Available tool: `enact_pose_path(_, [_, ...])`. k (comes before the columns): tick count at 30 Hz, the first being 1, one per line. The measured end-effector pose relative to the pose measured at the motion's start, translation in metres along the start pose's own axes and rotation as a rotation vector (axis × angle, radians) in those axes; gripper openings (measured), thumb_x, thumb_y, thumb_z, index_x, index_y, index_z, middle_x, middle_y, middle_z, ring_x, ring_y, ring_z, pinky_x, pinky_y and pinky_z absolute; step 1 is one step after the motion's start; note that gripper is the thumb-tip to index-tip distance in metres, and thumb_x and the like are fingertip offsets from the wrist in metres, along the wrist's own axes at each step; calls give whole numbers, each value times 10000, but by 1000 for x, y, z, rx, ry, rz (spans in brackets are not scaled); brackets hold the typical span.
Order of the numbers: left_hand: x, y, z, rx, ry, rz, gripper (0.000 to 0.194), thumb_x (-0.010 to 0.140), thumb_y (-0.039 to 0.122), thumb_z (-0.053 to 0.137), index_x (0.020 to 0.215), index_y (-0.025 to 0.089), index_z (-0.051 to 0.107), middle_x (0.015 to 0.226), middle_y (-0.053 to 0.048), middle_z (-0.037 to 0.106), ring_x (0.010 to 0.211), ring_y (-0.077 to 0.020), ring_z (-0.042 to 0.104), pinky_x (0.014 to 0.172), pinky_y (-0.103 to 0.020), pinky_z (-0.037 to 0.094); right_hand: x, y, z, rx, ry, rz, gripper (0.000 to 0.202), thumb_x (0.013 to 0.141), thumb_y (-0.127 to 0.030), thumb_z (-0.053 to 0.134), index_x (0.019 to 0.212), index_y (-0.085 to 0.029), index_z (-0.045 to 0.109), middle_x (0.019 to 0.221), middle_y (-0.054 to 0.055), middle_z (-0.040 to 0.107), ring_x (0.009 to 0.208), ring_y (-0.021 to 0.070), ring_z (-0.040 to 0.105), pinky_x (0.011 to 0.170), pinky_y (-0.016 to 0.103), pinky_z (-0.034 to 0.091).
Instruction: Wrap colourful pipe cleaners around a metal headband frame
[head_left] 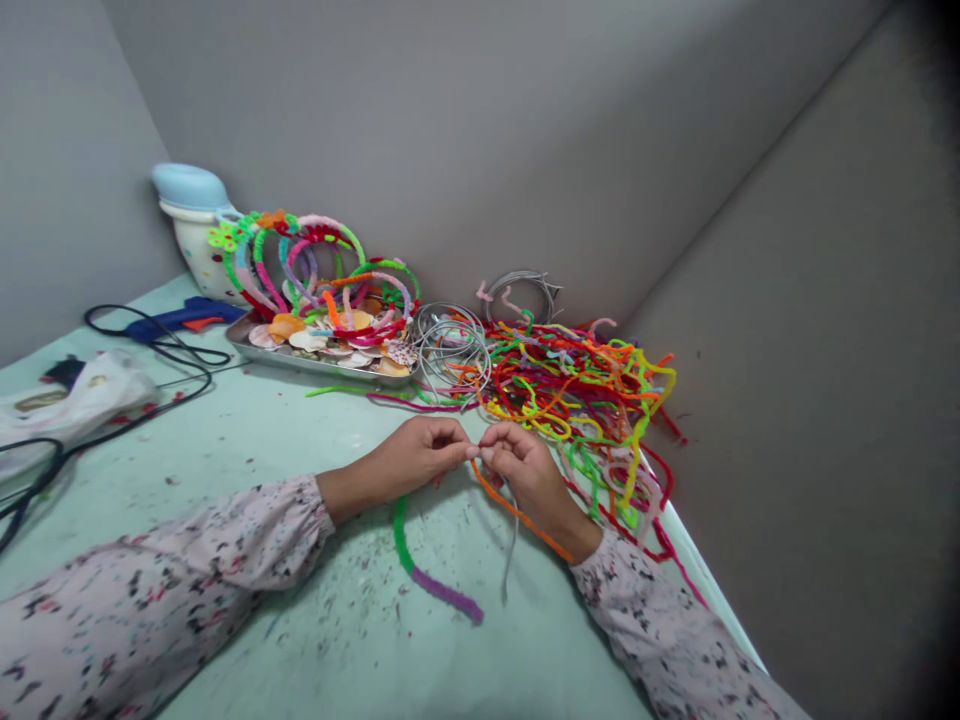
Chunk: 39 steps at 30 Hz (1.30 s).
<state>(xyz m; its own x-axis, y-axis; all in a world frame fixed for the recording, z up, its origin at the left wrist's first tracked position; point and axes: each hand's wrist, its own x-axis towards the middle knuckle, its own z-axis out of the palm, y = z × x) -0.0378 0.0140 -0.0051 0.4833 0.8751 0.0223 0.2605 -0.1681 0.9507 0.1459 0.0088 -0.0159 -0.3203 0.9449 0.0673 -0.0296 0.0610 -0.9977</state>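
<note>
My left hand (420, 458) and my right hand (525, 470) meet fingertip to fingertip above the table. Both are closed in a pinch at one end of an orange pipe cleaner (525, 521), which slants down to the right below my right palm. A thin grey wire (512, 560) hangs beneath my right hand. From under my left hand curves a strip wrapped in green and purple pipe cleaner (439, 588). The exact spot between the fingertips is too small to make out.
Behind my hands lie a tangled heap of coloured pipe cleaners (592, 390) and coiled wire (454, 350). A metal tray (322, 370) holds shells and wrapped hoops. To the left are a blue glue gun (176, 318), black cable (172, 400), plastic bag (82, 400) and lidded container (199, 245).
</note>
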Motion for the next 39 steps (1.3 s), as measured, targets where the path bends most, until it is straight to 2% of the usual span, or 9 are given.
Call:
enact_pose_path(5, [-2, 3, -1, 15, -2, 20, 292, 836, 434, 521, 781, 154, 584, 524, 54, 458, 468, -82, 405, 472, -198, 299, 0, 0, 1, 17, -12, -8, 95, 763, -235, 587, 831, -195, 535, 547, -78, 501, 474, 83, 457, 490, 214, 372])
enact_pose_path(8, [-3, 5, 0, 107, 24, 76, 261, 852, 390, 502, 780, 156, 592, 541, 48, 464, 493, -88, 414, 494, -202, 304, -1, 0, 0, 21, -19, -1, 96, 765, -235, 584, 836, -196, 533, 553, -76, 508, 476, 85, 464, 492, 214, 378])
enact_pose_path(13, [-3, 8, 0, 309, 88, 207, 242, 864, 333, 485, 784, 157, 631, 709, -13, 599, 658, -125, 499, 616, -222, 349, -2, 0, -2, 19, -34, -14, 93, 775, -246, 573, 845, -194, 539, 564, -68, 504, 487, 85, 468, 501, 217, 384])
enact_pose_path(19, [-4, 8, -1, 195, 55, 142, 243, 861, 333, 464, 862, 161, 636, 681, 4, 566, 618, -121, 466, 578, -214, 340, 1, 2, -4, 8, 17, -6, 111, 760, -267, 583, 833, -200, 532, 558, -67, 486, 491, 92, 459, 501, 219, 388])
enact_pose_path(22, [-4, 5, -1, 201, 86, 139, 211, 831, 279, 488, 918, 156, 636, 707, 4, 567, 615, -114, 449, 570, -211, 328, 3, 2, -6, 17, 44, 4, 109, 759, -260, 579, 839, -200, 535, 557, -68, 484, 493, 93, 459, 504, 216, 387])
enact_pose_path(25, [-4, 3, 0, 206, 124, 122, 199, 825, 264, 483, 904, 153, 628, 678, 14, 541, 599, -109, 425, 552, -211, 307, 2, 1, -6, 12, 17, 13, 105, 777, -266, 558, 854, -198, 534, 571, -63, 492, 496, 95, 457, 505, 218, 391])
enact_pose_path(28, [-3, 2, 0, 190, 136, 127, 198, 826, 268, 476, 883, 152, 626, 673, 17, 533, 605, -110, 420, 551, -213, 300, 1, -1, -4, -61, -12, -4, 115, 785, -278, 568, 859, -192, 543, 578, -60, 487, 506, 96, 458, 509, 219, 388])
enact_pose_path(33, [-4, 4, 0, 184, 145, 116, 208, 818, 281, 480, 853, 151, 639, 681, 6, 564, 625, -122, 450, 568, -218, 321, 0, 0, 0, -251, 33, -77, 124, 769, -270, 604, 857, -189, 572, 618, -52, 487, 538, 96, 459, 512, 212, 366])
enact_pose_path(39, [-4, 3, 0, 220, 148, 98, 219, 819, 297, 487, 841, 153, 650, 706, -8, 606, 646, -134, 484, 579, -224, 330, -1, 4, 1, -481, 40, -172, 110, 806, -257, 563, 891, -194, 594, 656, -28, 531, 569, 109, 478, 530, 217, 369])
